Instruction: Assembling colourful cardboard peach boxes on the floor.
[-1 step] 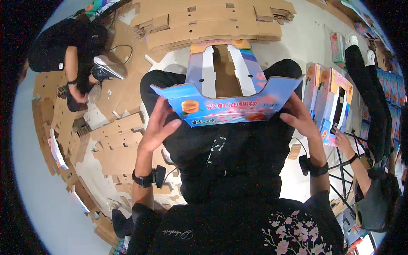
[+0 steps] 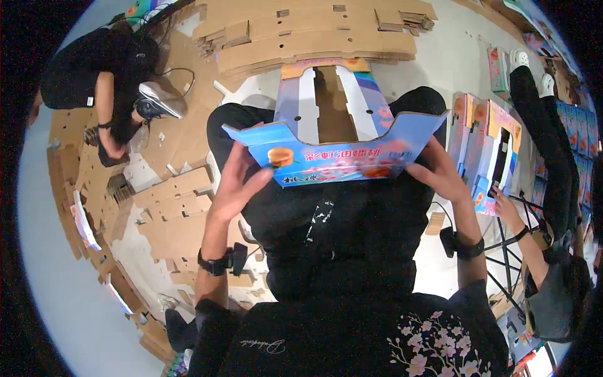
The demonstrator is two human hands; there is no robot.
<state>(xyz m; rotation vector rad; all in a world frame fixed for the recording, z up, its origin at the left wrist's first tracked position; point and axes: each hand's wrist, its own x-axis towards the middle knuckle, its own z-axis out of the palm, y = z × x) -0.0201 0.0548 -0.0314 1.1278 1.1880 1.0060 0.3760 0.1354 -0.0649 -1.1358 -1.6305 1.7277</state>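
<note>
A printed cardboard carton (image 2: 339,164) in blue and pink stands before my lap, its notched end panel facing me. Two white inner flaps show, with a dark gap between them. My left hand (image 2: 237,186) grips the panel's left corner, thumb on the printed face and fingers behind it. At the right corner my right hand (image 2: 441,173) holds the panel the same way, thumb against its lower edge. The fingers of both hands are partly hidden by the cardboard.
Flat brown cardboard (image 2: 301,31) lies stacked beyond the carton, with more sheets (image 2: 176,226) to the left. A crouching co-worker (image 2: 103,75) is at the far left. On the right, another person's hand (image 2: 504,206) touches one of several printed cartons (image 2: 499,151), near a black metal stand (image 2: 502,254).
My thumbs have moved inward onto the carton's front panel. The carton has hardly shifted. The left co-worker's hand has moved slightly downward.
</note>
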